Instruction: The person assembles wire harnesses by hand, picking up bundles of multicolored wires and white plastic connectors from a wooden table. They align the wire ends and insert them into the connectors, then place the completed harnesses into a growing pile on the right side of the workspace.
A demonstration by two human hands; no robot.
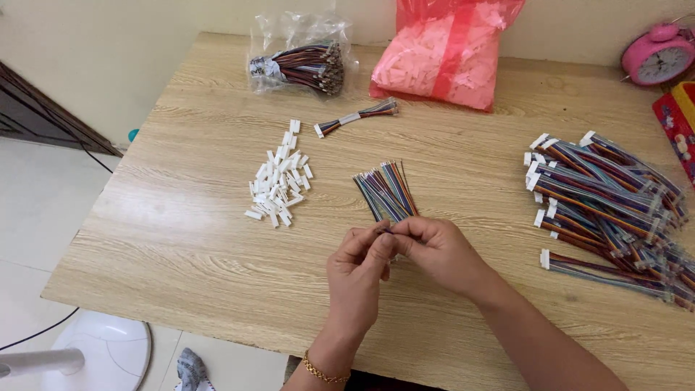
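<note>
My left hand [356, 271] and my right hand [434, 246] meet over the near middle of the wooden table [181, 246]. Together they pinch the near end of a flat fan of multicoloured wires [386, 192], which spreads away from me on the tabletop. Whether a connector sits between my fingers is hidden. A loose pile of small white plastic connector housings [279, 181] lies to the left of the wires.
A large heap of finished wire harnesses with white plugs [604, 210] covers the right side. A single harness [356, 117], a clear bag of wire bundles [300, 61] and a pink bag of white housings [441, 58] sit at the back. A pink alarm clock [657, 56] stands far right.
</note>
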